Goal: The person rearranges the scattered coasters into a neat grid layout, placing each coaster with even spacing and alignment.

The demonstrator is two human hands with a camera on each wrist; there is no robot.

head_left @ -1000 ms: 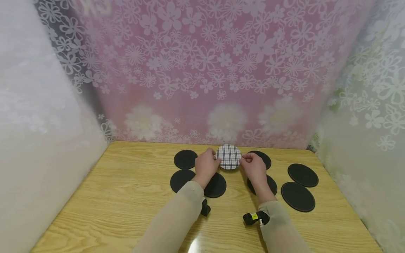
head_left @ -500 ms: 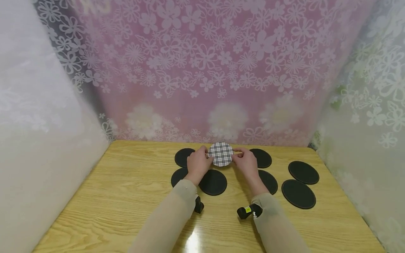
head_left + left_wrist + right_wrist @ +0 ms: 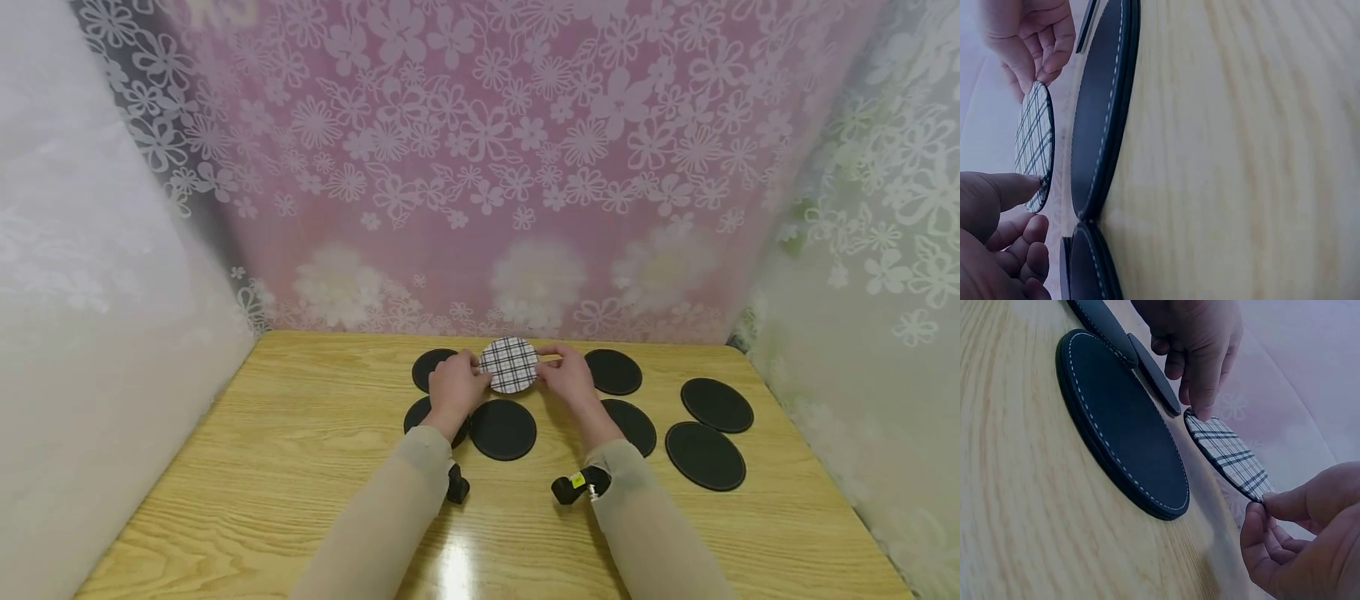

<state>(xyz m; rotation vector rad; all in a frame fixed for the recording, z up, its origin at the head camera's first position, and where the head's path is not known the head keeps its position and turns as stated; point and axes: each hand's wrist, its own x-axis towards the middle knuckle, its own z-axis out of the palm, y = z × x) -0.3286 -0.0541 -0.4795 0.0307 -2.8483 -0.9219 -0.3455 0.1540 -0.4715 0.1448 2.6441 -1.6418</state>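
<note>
A round coaster with a black-and-white plaid face (image 3: 509, 365) is held between both hands near the back of the table. My left hand (image 3: 454, 389) pinches its left edge, thumb on the plaid side, as the left wrist view shows. The right hand (image 3: 572, 382) pinches the opposite edge between thumb and fingers. In the right wrist view the plaid coaster (image 3: 1232, 453) is tilted, its dark rim showing. Just in front lies a round black coaster (image 3: 503, 429) with light stitching round its edge. Behind my left hand, two more black coasters (image 3: 429, 367) are partly covered.
Right of the hands lie two black coasters (image 3: 613, 372), one behind the other, the nearer partly hidden by the right arm. Farther right is another pair (image 3: 705, 455). The wooden table (image 3: 262, 467) meets a floral curtain (image 3: 420, 275) at its back edge.
Both hands have moved left with the plaid coaster, from between the two groups of black coasters to behind the front middle one. The black coasters lie where they were.
</note>
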